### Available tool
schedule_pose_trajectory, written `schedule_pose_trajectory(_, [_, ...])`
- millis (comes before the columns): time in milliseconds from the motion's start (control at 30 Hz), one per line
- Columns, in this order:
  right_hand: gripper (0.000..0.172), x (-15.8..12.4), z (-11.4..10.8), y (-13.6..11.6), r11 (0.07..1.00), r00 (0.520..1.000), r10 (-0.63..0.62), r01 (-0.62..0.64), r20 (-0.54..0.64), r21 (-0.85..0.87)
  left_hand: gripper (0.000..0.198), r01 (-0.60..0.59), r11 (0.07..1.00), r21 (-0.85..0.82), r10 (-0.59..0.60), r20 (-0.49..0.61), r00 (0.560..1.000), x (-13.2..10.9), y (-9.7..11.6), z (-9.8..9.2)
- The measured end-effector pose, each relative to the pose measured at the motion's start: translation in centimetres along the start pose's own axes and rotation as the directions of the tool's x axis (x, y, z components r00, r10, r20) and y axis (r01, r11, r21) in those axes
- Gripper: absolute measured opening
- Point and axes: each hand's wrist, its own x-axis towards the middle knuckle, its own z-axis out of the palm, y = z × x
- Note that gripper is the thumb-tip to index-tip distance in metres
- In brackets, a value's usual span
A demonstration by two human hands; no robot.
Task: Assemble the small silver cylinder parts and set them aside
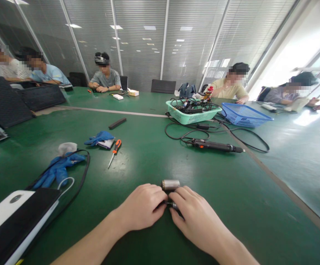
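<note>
- i'm watching the dark metal part [172, 205] from afar; it is sitting between the two hands, low over the green tabletop [231, 221].
- the left hand [145, 207] is curling inward, its thumb and forefinger apparently closing on the part's left end; the knuckles are hiding most of that grip.
- the right hand [195, 209] is pinching the part's other end between thumb and fingertips.
- i'm seeing only a short stretch of it in the gap, so i'm not able to tell its full shape, nor whether it is touching the table.
- from its dull shine i'm judging it stiff and fairly dense, unlikely to be denting under bare fingers.
- it is looking smooth and rounded, so i'm expecting it to be slipping or turning easily; i'm favouring a hold at both ends, thumb against forefinger.
- the silver cylinder [171, 184] is lying on its side just beyond the fingers; i'm not managing to tell whether the right hand is touching it.
- i'm guessing that cylinder is weighing more than the dark part, with a slick wall and a readiness to roll; i'm rating its mid-body as the safest place for gripping, sparing the brassy left end, which may be more delicate.
- the orange-handled screwdriver [117, 147] is lying well apart from both hands.
</note>
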Motion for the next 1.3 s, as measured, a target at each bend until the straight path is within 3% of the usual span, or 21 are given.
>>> schedule_pose_trajectory(1300, [0.016,-0.04,0.04,0.09,1.0,0.999,-0.003,0.003,-0.032,-0.023,0.005,-0.003,1.0,0.003,0.004,-0.004,1.0,0.07,0.18,-0.21])
